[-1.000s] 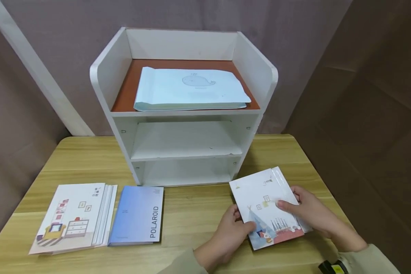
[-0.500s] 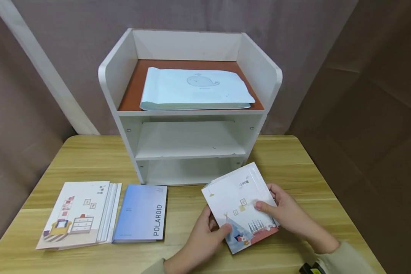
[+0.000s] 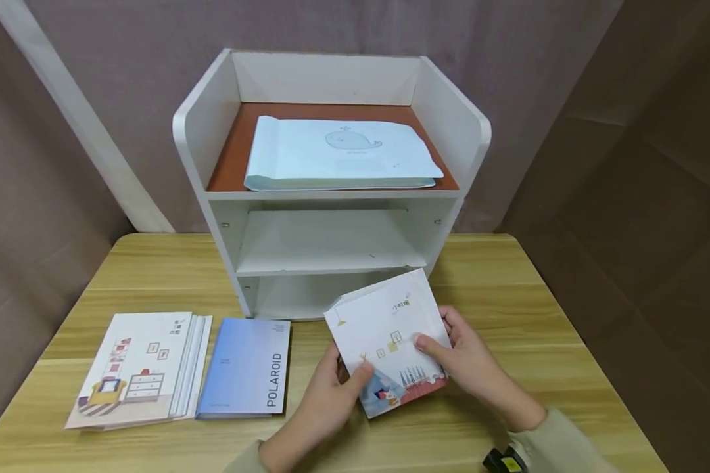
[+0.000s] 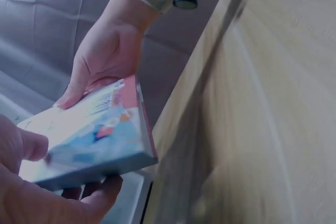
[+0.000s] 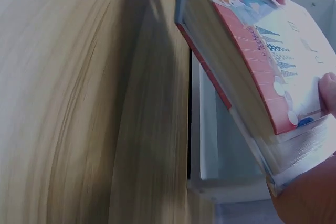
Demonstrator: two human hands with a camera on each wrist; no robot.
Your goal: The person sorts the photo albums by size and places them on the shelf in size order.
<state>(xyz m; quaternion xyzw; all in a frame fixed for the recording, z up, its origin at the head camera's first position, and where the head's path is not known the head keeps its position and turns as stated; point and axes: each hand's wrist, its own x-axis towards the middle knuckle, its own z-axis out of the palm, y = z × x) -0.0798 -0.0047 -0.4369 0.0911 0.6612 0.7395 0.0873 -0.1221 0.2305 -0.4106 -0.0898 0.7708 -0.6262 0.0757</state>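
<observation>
Both hands hold a thick book (image 3: pixel 392 343) with a white cover, a blue tent drawing and a red lower edge. It is tilted above the table, in front of the shelf unit. My left hand (image 3: pixel 329 399) grips its lower left side, thumb on the cover and fingers underneath, as the left wrist view shows with the book (image 4: pixel 100 135). On the opposite side, my right hand (image 3: pixel 470 358) pinches the book near the spine, its thumb lying on the cover. The page edges of the book (image 5: pixel 236 72) face the right wrist camera.
A white shelf unit (image 3: pixel 331 269) stands at the back of the wooden table (image 3: pixel 509 282). On its brown top lies a pale blue whale-print book (image 3: pixel 343 154). Left on the table are a blue POLAROID book (image 3: pixel 245 368) and a white room-print book (image 3: pixel 133 368).
Both hands have carried the book leftward and slightly away from me, toward the front of the shelf unit. The head view has shifted a little; the other books stay in place.
</observation>
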